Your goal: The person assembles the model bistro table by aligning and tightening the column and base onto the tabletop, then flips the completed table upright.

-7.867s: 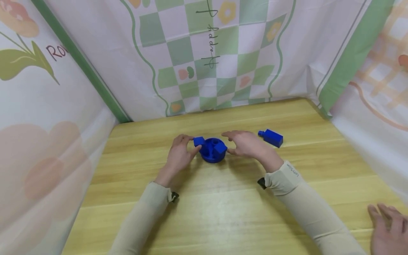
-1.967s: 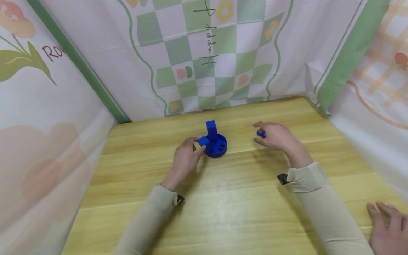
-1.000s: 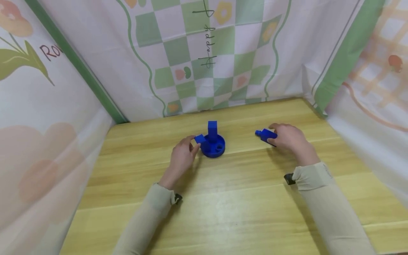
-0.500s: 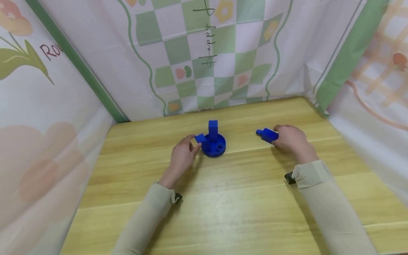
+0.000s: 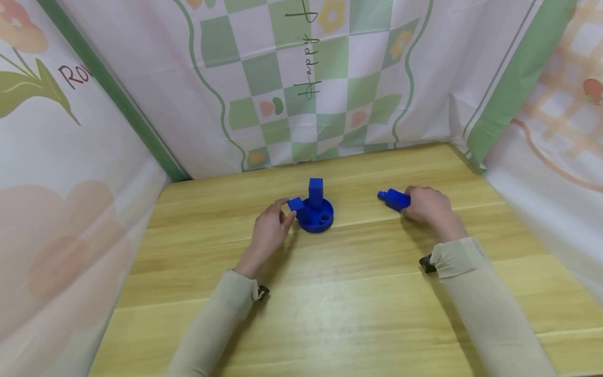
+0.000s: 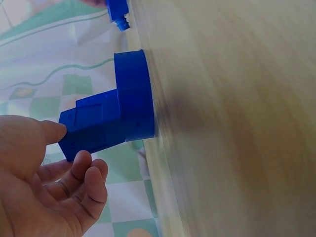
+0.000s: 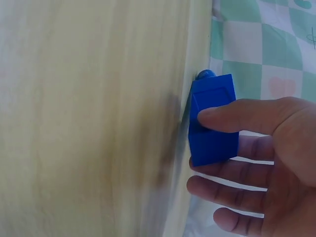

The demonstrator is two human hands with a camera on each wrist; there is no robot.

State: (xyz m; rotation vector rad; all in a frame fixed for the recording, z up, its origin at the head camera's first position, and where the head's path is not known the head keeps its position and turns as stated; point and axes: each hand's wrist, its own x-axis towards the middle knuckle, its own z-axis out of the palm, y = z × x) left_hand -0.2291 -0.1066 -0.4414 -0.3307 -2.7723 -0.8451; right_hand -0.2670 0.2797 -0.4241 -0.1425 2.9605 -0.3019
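Note:
A round blue base (image 5: pixel 316 227) with a rimmed edge and a visible round hole stands on the table. One blue rectangular block (image 5: pixel 316 191) rises upright from its back part. At the base's left side, my left hand (image 5: pixel 269 230) pinches the top of a second block (image 6: pixel 94 121) between thumb and fingers; this block leans a little toward the hand. Farther right, my right hand (image 5: pixel 430 208) grips a third blue block (image 7: pixel 213 143), thumb on one face and fingers behind. That block's narrow threaded neck (image 5: pixel 381 195) points left toward the base, close over the table.
The wooden table (image 5: pixel 320 314) ends at a back curtain (image 5: pixel 301 104) with a green and white check pattern. Printed cloth (image 5: pixel 85 220) hangs along the left side and more cloth (image 5: pixel 556 173) along the right.
My right hand has left the base, reached right and taken hold of the loose block by its rear end. The back block now stands upright. My left hand keeps its pinch.

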